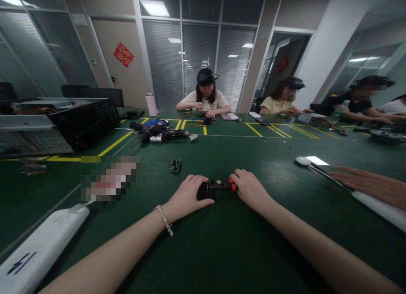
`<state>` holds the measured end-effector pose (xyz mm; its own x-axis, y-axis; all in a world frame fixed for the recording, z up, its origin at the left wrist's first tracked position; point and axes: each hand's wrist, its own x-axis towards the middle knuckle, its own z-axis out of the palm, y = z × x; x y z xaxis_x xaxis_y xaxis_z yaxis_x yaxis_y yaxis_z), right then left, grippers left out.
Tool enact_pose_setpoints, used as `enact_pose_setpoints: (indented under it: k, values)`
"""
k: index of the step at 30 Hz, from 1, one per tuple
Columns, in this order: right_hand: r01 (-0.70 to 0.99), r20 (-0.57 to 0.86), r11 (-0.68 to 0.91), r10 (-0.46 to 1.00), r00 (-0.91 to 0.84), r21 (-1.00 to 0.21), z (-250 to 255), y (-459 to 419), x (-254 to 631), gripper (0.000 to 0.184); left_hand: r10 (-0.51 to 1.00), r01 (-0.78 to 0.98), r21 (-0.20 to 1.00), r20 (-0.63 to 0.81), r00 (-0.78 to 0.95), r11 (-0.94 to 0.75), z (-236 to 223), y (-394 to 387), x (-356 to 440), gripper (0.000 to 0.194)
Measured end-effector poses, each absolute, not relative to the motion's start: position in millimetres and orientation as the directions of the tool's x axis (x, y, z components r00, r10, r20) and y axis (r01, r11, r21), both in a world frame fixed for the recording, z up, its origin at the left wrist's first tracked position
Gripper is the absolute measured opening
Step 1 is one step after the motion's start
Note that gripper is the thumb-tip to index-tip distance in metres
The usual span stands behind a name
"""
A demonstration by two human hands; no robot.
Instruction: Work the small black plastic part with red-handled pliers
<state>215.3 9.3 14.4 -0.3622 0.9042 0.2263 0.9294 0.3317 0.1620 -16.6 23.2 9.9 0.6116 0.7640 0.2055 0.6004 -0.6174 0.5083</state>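
Observation:
My left hand is curled over a small black part that rests on the green table. My right hand grips a tool with a red handle, and its dark shaft points left into the black part. A thin bracelet sits on my left wrist. Another small black piece lies loose on the table just beyond my left hand.
A white power bank lies at the near left. Black tools and a silver cylinder are heaped further back, beside a black computer case. Another person's hand rests at the right near a white device. Several people sit at the far side.

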Motion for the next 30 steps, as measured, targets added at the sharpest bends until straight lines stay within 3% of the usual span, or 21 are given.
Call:
enact_pose_setpoints:
  k: [7,18,30]
  values:
    - [0.924,0.256,0.337,0.891,-0.375,0.183,11.8,11.0,216.3,0.034,0.765,0.569,0.535,0.271,0.584,-0.624,6.7,25.3,-16.8,0.053]
    - [0.914,0.269,0.365,0.875,-0.402,0.176,9.6,12.0,218.2,0.035,0.781,0.585,0.553,0.223,0.583,-0.594,9.1,24.0,-16.8,0.057]
    - [0.918,0.242,0.363,0.887,-0.394,0.161,15.3,9.2,215.4,0.035,0.759,0.6,0.489,0.239,0.606,-0.633,8.7,23.8,-16.4,0.058]
